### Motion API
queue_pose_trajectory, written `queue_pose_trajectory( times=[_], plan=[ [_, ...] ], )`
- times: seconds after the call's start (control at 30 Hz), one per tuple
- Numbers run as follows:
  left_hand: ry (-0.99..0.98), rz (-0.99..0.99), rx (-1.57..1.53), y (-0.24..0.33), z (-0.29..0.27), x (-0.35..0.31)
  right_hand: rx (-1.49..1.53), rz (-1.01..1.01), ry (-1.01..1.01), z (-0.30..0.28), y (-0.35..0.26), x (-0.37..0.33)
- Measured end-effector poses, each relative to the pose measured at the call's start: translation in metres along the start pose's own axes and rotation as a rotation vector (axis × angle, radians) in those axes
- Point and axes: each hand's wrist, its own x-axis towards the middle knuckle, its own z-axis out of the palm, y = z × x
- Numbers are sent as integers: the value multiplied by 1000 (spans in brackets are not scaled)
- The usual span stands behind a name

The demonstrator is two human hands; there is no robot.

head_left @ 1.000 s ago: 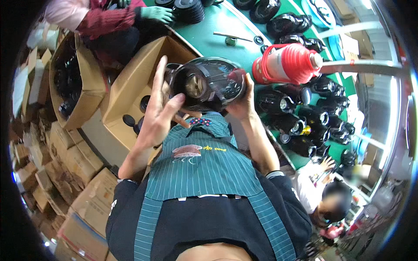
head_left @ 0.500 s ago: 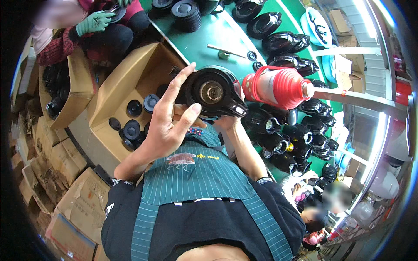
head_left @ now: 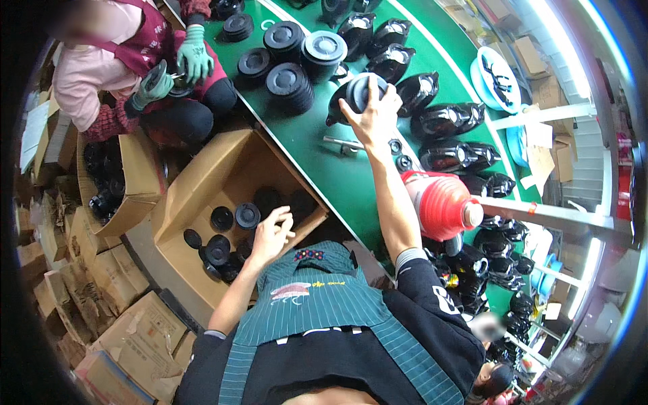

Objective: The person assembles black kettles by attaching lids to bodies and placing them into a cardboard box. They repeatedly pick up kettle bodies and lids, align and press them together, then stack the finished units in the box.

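My right hand (head_left: 373, 116) reaches far over the green table, fingers spread round a dark round lid (head_left: 364, 91) on top of a black jug (head_left: 335, 108). Much of the jug is hidden by the hand and lid. My left hand (head_left: 273, 233) is over the cardboard box (head_left: 182, 172), its fingers loosely bent with nothing visible in them. Several round black lids (head_left: 248, 215) lie in that box. Near my right forearm a red thermos (head_left: 440, 204) lies tilted on the table.
Stacks of black lids (head_left: 290, 88) stand on the green table (head_left: 270, 135). Rows of black jugs (head_left: 445, 121) line its far side. A small metal piece (head_left: 343, 144) lies near the middle. At the left a gloved co-worker (head_left: 101, 81) handles parts beside another box (head_left: 145, 196). A light-blue basin (head_left: 496, 77) stands beyond.
The black jug that was between both hands near my chest is now far out on the table under my right hand. My left hand has come away and dropped over the box.
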Motion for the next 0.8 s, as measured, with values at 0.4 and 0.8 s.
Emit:
queue_pose_trajectory(
  times=[0.4,0.8],
  plan=[
    [84,-171,197,-77,-14,-13,-106,-157,-213,70,-14,43],
    [-87,-139,394,-55,-12,33,366,-82,83,67,-11,42]
  ],
)
